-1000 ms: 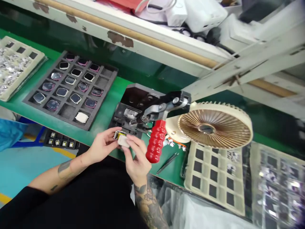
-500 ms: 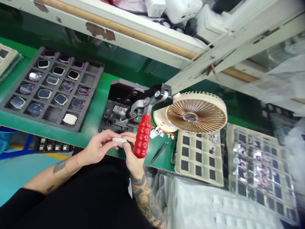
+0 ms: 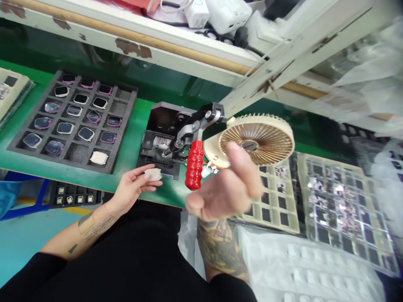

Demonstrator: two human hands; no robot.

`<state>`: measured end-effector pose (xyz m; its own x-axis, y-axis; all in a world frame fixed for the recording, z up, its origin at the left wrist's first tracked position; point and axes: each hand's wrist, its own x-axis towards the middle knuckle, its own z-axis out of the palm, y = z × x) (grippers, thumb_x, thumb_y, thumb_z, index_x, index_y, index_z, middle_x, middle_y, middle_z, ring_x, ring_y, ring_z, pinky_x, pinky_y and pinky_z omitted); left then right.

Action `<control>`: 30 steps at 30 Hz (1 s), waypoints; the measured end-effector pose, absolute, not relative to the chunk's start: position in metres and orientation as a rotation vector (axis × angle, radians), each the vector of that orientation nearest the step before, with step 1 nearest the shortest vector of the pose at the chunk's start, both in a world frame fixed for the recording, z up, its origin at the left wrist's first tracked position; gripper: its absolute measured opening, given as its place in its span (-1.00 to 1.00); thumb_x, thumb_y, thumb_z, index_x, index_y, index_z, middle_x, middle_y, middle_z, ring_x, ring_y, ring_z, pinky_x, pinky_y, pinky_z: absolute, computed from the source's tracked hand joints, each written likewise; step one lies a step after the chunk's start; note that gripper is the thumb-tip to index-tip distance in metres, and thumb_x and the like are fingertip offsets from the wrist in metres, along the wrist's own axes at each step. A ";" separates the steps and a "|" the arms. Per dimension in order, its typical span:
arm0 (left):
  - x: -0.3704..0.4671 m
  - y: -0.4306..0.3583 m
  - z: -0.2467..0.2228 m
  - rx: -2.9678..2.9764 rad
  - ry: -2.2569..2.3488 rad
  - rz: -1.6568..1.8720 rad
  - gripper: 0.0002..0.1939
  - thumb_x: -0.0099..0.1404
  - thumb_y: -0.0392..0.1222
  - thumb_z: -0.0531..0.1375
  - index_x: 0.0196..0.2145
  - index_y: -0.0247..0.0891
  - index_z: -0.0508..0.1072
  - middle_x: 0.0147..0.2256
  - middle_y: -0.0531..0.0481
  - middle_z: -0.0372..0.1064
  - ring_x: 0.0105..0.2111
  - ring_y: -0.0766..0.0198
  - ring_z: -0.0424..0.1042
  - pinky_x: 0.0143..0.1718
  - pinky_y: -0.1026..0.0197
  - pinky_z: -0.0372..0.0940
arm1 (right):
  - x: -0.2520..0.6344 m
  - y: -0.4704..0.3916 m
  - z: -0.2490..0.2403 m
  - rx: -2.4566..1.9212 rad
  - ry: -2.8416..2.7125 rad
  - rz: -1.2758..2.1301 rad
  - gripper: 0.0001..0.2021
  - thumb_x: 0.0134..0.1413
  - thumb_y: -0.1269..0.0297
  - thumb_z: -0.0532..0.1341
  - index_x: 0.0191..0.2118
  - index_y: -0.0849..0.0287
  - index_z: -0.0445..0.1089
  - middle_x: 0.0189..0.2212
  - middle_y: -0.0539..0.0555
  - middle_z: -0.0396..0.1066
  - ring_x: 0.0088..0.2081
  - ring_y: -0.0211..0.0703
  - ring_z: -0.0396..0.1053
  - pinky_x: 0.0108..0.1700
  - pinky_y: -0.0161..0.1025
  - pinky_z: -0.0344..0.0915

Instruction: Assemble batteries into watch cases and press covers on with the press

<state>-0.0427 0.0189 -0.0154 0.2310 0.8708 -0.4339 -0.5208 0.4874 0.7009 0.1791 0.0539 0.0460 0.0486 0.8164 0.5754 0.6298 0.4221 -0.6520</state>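
Note:
My left hand (image 3: 129, 188) pinches a cream smartwatch case (image 3: 153, 174) between thumb and fingers, at the front edge of a black toggle-clamp press (image 3: 160, 144). My right hand (image 3: 225, 186) is raised toward the camera, blurred, with thumb and fingers apart and nothing visible in it. Just left of it hangs the red grip (image 3: 194, 165) of the press lever. Behind that hand is a cream fan (image 3: 270, 140), partly covered by a finger.
Left of the press lies a grey foam tray (image 3: 75, 157) of watch cases. On the right are a cream compartment tray (image 3: 291, 218) and a clear-lidded tray (image 3: 346, 209) with shiny small parts. A white shelf post (image 3: 283, 67) slants behind the fan. Plastic-wrapped white trays (image 3: 308, 268) sit below.
My right hand has let go of the watch case and moved right and up toward the camera. The left hand keeps the case, now beside the press. The tweezers have become hidden.

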 end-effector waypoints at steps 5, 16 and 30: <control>-0.050 0.015 -0.018 0.549 0.922 1.058 -0.44 0.09 -0.26 0.64 0.01 -0.34 0.60 -0.11 -0.22 0.72 -0.25 0.07 0.75 -0.35 0.26 0.55 | 0.154 0.089 0.096 -0.789 -1.788 -0.068 -0.58 0.54 -0.25 0.02 0.00 -0.19 0.52 -0.16 0.00 0.54 0.03 0.08 0.64 0.28 0.37 0.49; -0.075 0.004 -0.020 1.007 1.065 1.051 -0.66 0.31 -0.18 0.51 0.00 -0.30 0.64 -0.12 -0.19 0.70 -0.15 0.12 0.70 -0.10 0.19 0.58 | 0.144 0.027 0.018 -1.164 -1.683 0.178 -0.69 0.49 0.34 0.14 0.20 0.03 0.50 -0.10 0.17 0.59 -0.06 0.12 0.61 -0.02 0.21 0.66; -0.085 0.026 0.001 2.207 1.367 0.869 -0.63 0.57 -0.19 0.26 0.27 -0.18 0.51 0.13 -0.21 0.52 -0.10 0.13 0.64 -0.14 0.15 0.56 | 0.144 0.034 -0.035 -1.461 -1.848 0.415 -0.60 0.54 0.43 0.05 0.29 0.11 0.47 0.15 0.26 0.53 0.24 0.07 0.50 0.31 0.07 0.51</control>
<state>-0.0847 0.0259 0.0005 0.3276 0.8976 0.2951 0.6481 -0.4407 0.6211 0.1443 0.0336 -0.0352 -0.0856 0.9355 0.3429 0.6993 0.3016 -0.6481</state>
